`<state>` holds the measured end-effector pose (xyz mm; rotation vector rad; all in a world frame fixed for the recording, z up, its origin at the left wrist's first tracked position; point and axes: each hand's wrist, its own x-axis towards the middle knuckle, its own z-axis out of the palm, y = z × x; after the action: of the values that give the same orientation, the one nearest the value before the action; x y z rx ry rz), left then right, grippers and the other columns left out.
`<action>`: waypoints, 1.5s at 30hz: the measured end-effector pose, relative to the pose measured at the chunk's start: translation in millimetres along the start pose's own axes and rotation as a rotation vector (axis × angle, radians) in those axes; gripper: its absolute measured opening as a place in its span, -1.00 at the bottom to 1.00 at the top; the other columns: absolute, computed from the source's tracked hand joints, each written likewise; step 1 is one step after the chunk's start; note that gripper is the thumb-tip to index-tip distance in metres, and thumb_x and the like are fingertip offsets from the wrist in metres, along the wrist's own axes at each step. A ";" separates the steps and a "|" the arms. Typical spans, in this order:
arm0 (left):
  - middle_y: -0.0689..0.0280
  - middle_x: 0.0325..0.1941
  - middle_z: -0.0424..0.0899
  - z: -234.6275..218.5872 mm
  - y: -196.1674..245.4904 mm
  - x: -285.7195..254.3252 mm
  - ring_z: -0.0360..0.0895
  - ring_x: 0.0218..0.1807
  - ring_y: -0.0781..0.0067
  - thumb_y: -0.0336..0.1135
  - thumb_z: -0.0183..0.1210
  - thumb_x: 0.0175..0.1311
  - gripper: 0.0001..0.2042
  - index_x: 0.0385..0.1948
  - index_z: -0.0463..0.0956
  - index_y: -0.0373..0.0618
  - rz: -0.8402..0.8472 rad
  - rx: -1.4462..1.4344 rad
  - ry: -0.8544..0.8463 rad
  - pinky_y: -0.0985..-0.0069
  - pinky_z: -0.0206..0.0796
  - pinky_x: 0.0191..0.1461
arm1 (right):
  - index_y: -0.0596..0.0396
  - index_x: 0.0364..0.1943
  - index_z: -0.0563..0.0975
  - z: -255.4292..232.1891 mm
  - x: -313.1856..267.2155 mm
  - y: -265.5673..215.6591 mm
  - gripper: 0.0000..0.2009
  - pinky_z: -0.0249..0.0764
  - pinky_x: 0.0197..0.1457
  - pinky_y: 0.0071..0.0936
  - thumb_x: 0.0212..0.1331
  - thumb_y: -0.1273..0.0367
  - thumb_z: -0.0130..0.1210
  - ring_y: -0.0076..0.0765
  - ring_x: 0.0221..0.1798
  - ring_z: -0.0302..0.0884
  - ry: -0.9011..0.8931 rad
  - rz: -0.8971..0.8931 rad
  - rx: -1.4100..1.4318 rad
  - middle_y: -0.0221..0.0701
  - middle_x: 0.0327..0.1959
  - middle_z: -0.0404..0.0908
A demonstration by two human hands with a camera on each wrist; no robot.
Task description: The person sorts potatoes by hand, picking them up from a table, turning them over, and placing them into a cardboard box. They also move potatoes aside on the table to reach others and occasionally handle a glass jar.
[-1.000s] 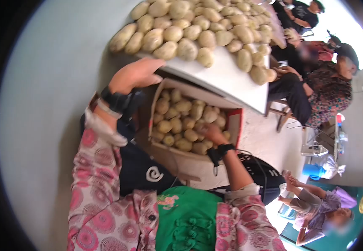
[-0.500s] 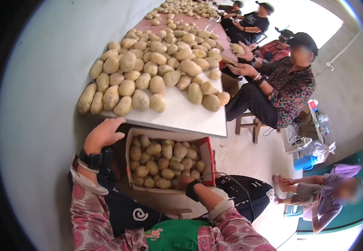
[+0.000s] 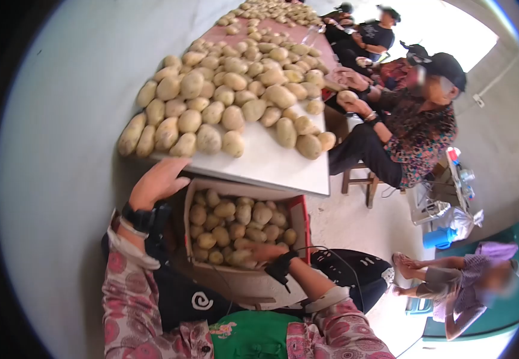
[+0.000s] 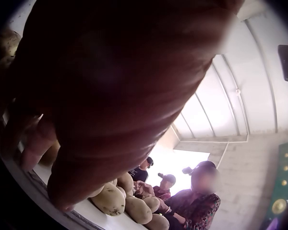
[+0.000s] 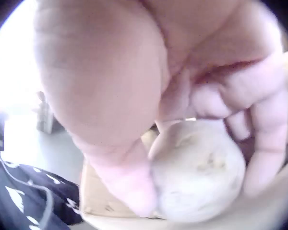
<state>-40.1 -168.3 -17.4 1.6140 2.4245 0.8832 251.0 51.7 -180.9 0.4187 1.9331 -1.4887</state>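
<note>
My right hand (image 3: 266,252) is in the near side of an open cardboard box (image 3: 299,218) full of potatoes (image 3: 243,213). In the right wrist view, its thumb and curled fingers hold one pale potato (image 5: 197,172) with brown specks. My left hand (image 3: 161,181) rests at the near left edge of the white table (image 3: 271,167), its fingers fairly straight and holding nothing. Just beyond its fingertips lies a large heap of potatoes (image 3: 208,139). The left wrist view is mostly filled by that hand, with some potatoes (image 4: 109,200) beyond the thumb.
The box stands below the table's near edge, in front of my knees. Along the table's right side sit several people; the nearest person (image 3: 421,128) holds a potato. Another person (image 3: 463,281) sits at the lower right, near a blue jug (image 3: 439,237). A wall (image 3: 62,179) runs along the left.
The head view has shifted, showing more of the table. My right hand has moved from the box's right middle to its near side. My left hand stays at the table edge.
</note>
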 end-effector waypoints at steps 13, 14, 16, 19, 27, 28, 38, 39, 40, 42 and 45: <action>0.04 -0.19 0.58 -3.1 58.2 58.7 0.54 -0.14 0.02 -0.53 0.16 0.06 -0.74 -0.15 0.49 -0.26 0.049 -0.084 0.364 0.32 0.38 -0.03 | 0.09 0.21 0.39 -115.4 -86.8 -162.1 -0.51 0.40 -0.32 -0.74 0.16 0.41 0.19 -0.68 -0.30 0.47 0.392 -0.492 0.261 -0.48 -0.17 0.59; 0.04 -0.17 0.58 -0.4 58.5 62.4 0.52 -0.11 0.00 -0.52 0.16 0.05 -0.74 -0.16 0.49 -0.25 0.057 -0.081 0.366 0.30 0.37 0.00 | 0.09 0.23 0.38 -124.3 -81.0 -161.6 -0.50 0.39 -0.31 -0.74 0.16 0.41 0.18 -0.67 -0.28 0.46 0.506 -0.564 0.258 -0.47 -0.15 0.59; 0.05 -0.13 0.58 4.2 60.8 68.8 0.50 -0.06 -0.03 -0.50 0.17 0.02 -0.74 -0.18 0.51 -0.23 0.064 -0.021 0.330 0.25 0.35 0.05 | 0.09 0.22 0.39 -146.5 -71.7 -159.3 -0.51 0.39 -0.27 -0.72 0.17 0.43 0.16 -0.67 -0.26 0.46 0.570 -0.579 0.260 -0.48 -0.13 0.59; 0.04 -0.13 0.58 12.0 61.2 75.5 0.48 -0.04 -0.04 -0.48 0.18 0.00 -0.73 -0.18 0.52 -0.23 0.072 -0.035 0.340 0.23 0.34 0.07 | 0.12 0.22 0.40 -153.7 -56.0 -168.4 -0.53 0.42 -0.19 -0.67 0.16 0.46 0.12 -0.66 -0.22 0.46 0.608 -0.580 0.383 -0.45 -0.10 0.58; 0.09 -0.19 0.57 25.9 76.2 88.4 0.49 -0.10 0.01 -0.48 0.17 -0.01 -0.74 -0.22 0.52 -0.24 0.123 0.089 0.283 0.21 0.33 0.01 | 0.17 0.13 0.35 -165.5 -6.1 -198.6 -0.53 0.48 -0.04 -0.48 0.11 0.45 0.21 -0.38 -0.07 0.53 1.040 -0.805 -0.101 -0.22 0.00 0.50; 0.11 -0.18 0.57 30.1 75.6 89.0 0.49 -0.09 0.03 -0.47 0.18 -0.01 -0.73 -0.20 0.52 -0.22 0.128 0.073 0.270 0.21 0.32 0.01 | 0.16 0.12 0.35 -166.7 -0.7 -198.0 -0.52 0.48 -0.02 -0.41 0.09 0.46 0.22 -0.26 -0.04 0.52 1.094 -0.820 -0.288 -0.16 0.02 0.47; 0.04 -0.06 0.55 44.5 85.3 89.4 0.43 0.10 0.01 -0.41 0.20 0.02 -0.69 -0.13 0.51 -0.19 0.075 0.139 0.117 0.23 0.23 0.18 | 0.14 -0.06 0.32 -164.6 -1.2 -184.9 -0.56 0.44 -0.09 -0.06 -0.02 0.42 0.25 0.19 -0.10 0.46 1.017 -0.615 -0.537 -0.01 -0.13 0.43; 0.04 -0.06 0.55 46.6 85.8 88.0 0.43 0.10 0.01 -0.41 0.20 0.02 -0.69 -0.13 0.51 -0.19 0.094 0.156 0.120 0.23 0.23 0.18 | 0.14 -0.12 0.31 -166.5 -2.2 -186.0 -0.58 0.44 -0.13 -0.05 -0.02 0.39 0.27 0.17 -0.14 0.46 1.042 -0.589 -0.519 -0.01 -0.19 0.45; 0.04 -0.08 0.56 51.9 86.9 84.0 0.44 0.09 0.01 -0.41 0.20 0.02 -0.70 -0.15 0.51 -0.19 0.097 0.146 0.176 0.23 0.24 0.17 | 0.15 -0.16 0.30 -170.4 3.9 -182.7 -0.58 0.45 -0.14 -0.05 -0.03 0.36 0.28 0.17 -0.16 0.47 1.050 -0.570 -0.484 -0.01 -0.23 0.46; 0.04 -0.10 0.57 59.1 96.3 76.0 0.45 0.06 0.00 -0.42 0.20 0.03 -0.73 -0.18 0.52 -0.20 0.098 0.079 0.236 0.23 0.26 0.15 | 0.18 -0.22 0.29 -175.9 11.3 -182.1 -0.56 0.44 -0.17 -0.03 -0.03 0.29 0.31 0.16 -0.19 0.48 1.058 -0.527 -0.407 -0.01 -0.34 0.49; 0.05 -0.11 0.59 72.3 116.8 47.8 0.49 0.00 0.00 -0.43 0.20 0.03 -0.73 -0.17 0.52 -0.19 -0.038 0.014 0.175 0.25 0.31 0.10 | 0.19 -0.26 0.32 -177.6 24.5 -182.2 -0.61 0.44 -0.16 -0.03 -0.01 0.29 0.29 0.22 -0.22 0.49 1.105 -0.673 -0.387 0.01 -0.34 0.53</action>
<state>62.1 -65.4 -6.3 1.5496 2.5721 1.0436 68.9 160.7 -38.5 0.4871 3.4297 -1.2699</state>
